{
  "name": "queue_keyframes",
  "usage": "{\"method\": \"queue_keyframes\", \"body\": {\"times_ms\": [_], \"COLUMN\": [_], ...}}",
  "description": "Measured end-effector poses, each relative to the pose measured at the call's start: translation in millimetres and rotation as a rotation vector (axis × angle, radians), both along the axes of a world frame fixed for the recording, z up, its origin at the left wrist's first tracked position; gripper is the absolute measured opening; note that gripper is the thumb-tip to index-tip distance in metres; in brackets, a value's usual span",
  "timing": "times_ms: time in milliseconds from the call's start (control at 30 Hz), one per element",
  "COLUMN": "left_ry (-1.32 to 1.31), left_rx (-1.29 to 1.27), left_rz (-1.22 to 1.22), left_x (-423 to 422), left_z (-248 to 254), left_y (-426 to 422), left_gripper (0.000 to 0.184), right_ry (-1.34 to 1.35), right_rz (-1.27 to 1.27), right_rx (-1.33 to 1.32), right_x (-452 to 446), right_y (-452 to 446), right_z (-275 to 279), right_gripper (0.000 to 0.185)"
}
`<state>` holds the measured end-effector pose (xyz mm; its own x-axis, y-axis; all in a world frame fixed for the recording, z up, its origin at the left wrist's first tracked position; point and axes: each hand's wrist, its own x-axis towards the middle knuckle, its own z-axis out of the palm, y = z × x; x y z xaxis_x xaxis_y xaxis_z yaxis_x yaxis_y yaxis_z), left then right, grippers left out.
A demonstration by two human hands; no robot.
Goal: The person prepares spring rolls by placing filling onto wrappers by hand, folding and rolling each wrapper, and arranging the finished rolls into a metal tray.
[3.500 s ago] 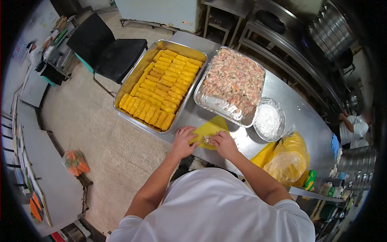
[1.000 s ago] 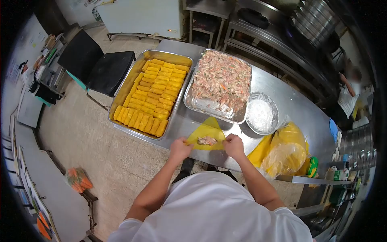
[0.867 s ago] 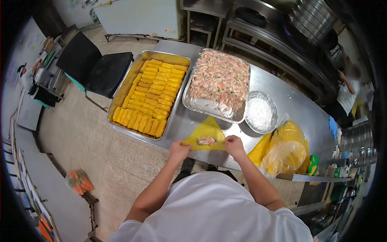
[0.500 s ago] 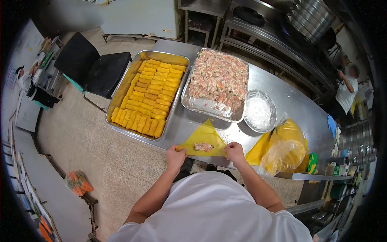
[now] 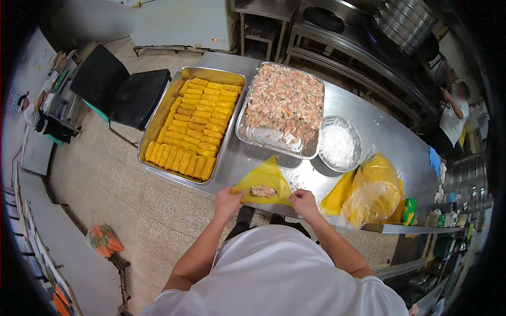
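Note:
A thin yellow wrapper sheet [image 5: 268,174] lies at the table's near edge, one corner pointing away from me. On it rests a small oblong heap of pinkish filling [image 5: 263,191]. My left hand [image 5: 229,202] pinches the wrapper's left corner. At its right corner, my right hand [image 5: 305,204] grips the sheet between thumb and fingers. Beyond it, a metal tray holds more of the chopped filling [image 5: 284,102]. To the left, rows of yellow rolls [image 5: 197,124] fill a deep metal tray [image 5: 149,138].
A round metal bowl [image 5: 359,145] with white contents stands right of the filling tray. Beside it lies a plastic bag of yellow wrappers [image 5: 377,184]. A black chair [image 5: 139,95] is left of the steel table [image 5: 379,113]. Other people [image 5: 453,118] are at both sides of the room.
Both hands have shifted slightly leftward with the wrapper's corners still held. The right hand is a little closer to the filling. The trays stay in place.

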<state>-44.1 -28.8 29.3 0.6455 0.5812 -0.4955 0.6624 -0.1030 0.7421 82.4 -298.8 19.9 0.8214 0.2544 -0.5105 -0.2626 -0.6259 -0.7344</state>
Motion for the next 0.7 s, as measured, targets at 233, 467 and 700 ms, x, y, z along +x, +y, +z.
{"method": "queue_keyframes", "body": {"times_ms": [233, 467, 700], "left_ry": [0.141, 0.022, 0.073], "left_rx": [0.224, 0.405, 0.409], "left_rz": [-0.441, -0.503, -0.502], "left_x": [68, 113, 35], "left_z": [18, -3, -4], "left_y": [29, 11, 38], "left_gripper": [0.048, 0.043, 0.042], "right_ry": [-0.07, -0.072, 0.008], "right_rz": [-0.01, 0.083, -0.042], "right_rx": [0.014, -0.131, -0.059], "right_x": [0, -2, -10], "right_y": [2, 2, 8], "right_z": [-10, -1, 15], "right_gripper": [0.021, 0.031, 0.019]}}
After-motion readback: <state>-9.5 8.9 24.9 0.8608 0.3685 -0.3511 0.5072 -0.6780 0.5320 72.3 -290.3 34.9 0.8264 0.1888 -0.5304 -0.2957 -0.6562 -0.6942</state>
